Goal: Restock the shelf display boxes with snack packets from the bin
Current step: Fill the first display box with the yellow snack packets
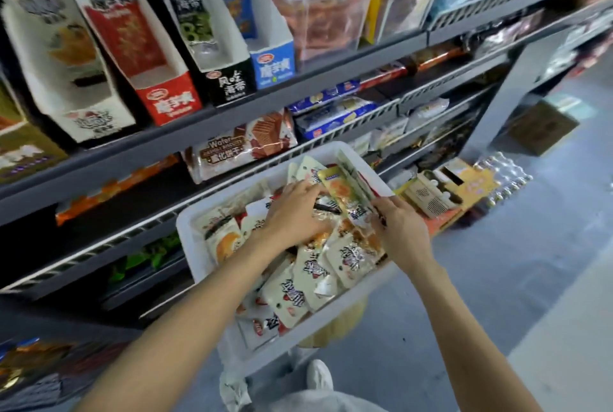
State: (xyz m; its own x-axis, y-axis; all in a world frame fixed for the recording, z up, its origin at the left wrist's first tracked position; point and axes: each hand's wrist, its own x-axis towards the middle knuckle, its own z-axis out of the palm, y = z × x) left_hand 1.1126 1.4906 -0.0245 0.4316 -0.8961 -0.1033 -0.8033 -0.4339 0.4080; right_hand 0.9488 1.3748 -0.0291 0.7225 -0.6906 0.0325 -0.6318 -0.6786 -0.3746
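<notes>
A white bin (195, 239) full of cream and red snack packets (318, 265) sits in front of the shelves at knee height. My left hand (292, 212) lies palm down on the packets in the bin's middle, fingers spread over them. My right hand (401, 229) grips a fanned bunch of packets (345, 189), gold and green ones, at the bin's far right corner. On the upper shelf stand tilted display boxes: a white one (66, 86), a red one (166, 96), a black one (229, 79) and a blue one (272, 66), each partly filled.
Clear plastic tubs (325, 13) of snacks stand right of the display boxes. A wafer bag (238, 146) and biscuit packs lie on the shelf below. Cardboard boxes (447, 189) and bottled water (504, 176) sit on the grey floor to the right. My shoe (318, 375) is below the bin.
</notes>
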